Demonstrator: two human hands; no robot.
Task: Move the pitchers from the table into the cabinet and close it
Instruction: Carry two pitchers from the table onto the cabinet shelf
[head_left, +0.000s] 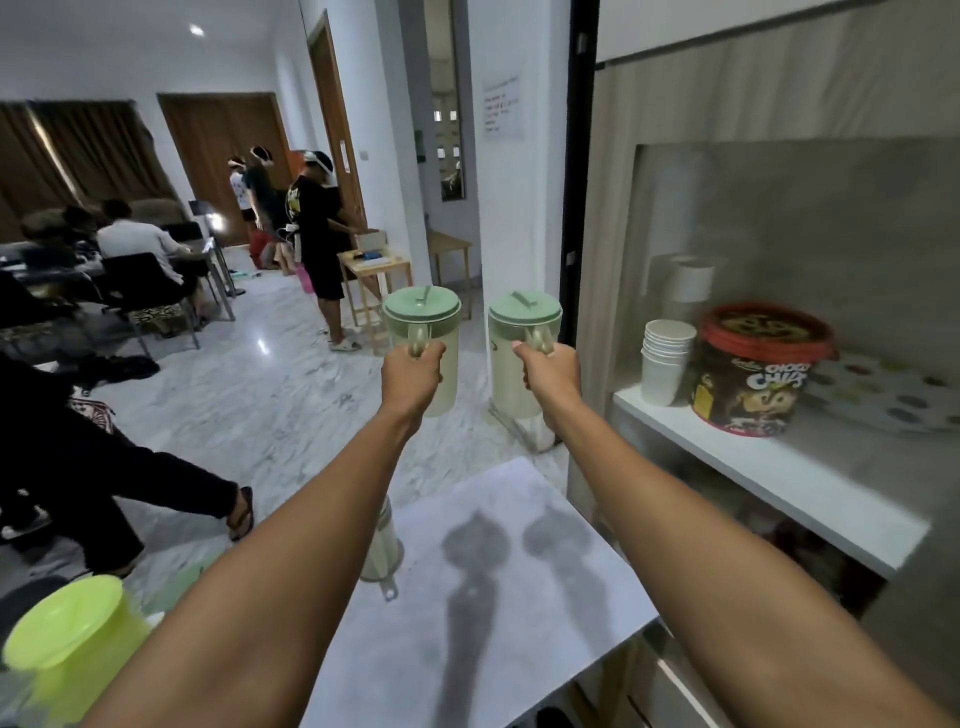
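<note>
I hold two pale pitchers with green lids out in front of me, both upright and in the air above the far end of the table (498, 597). My left hand (413, 374) grips the handle of the left pitcher (423, 332). My right hand (550, 371) grips the handle of the right pitcher (522, 338). A third, bright yellow-green pitcher (72, 649) stands at the lower left by my left arm. The cabinet (779, 260) is to my right, with an open shelf niche (769, 467).
A stack of white paper cups (665, 358) and a red-lidded cereal tub (753, 369) stand on the cabinet shelf, with a white roll behind. A clear container (384, 545) sits at the table's left edge. People stand and sit across the marble floor at left.
</note>
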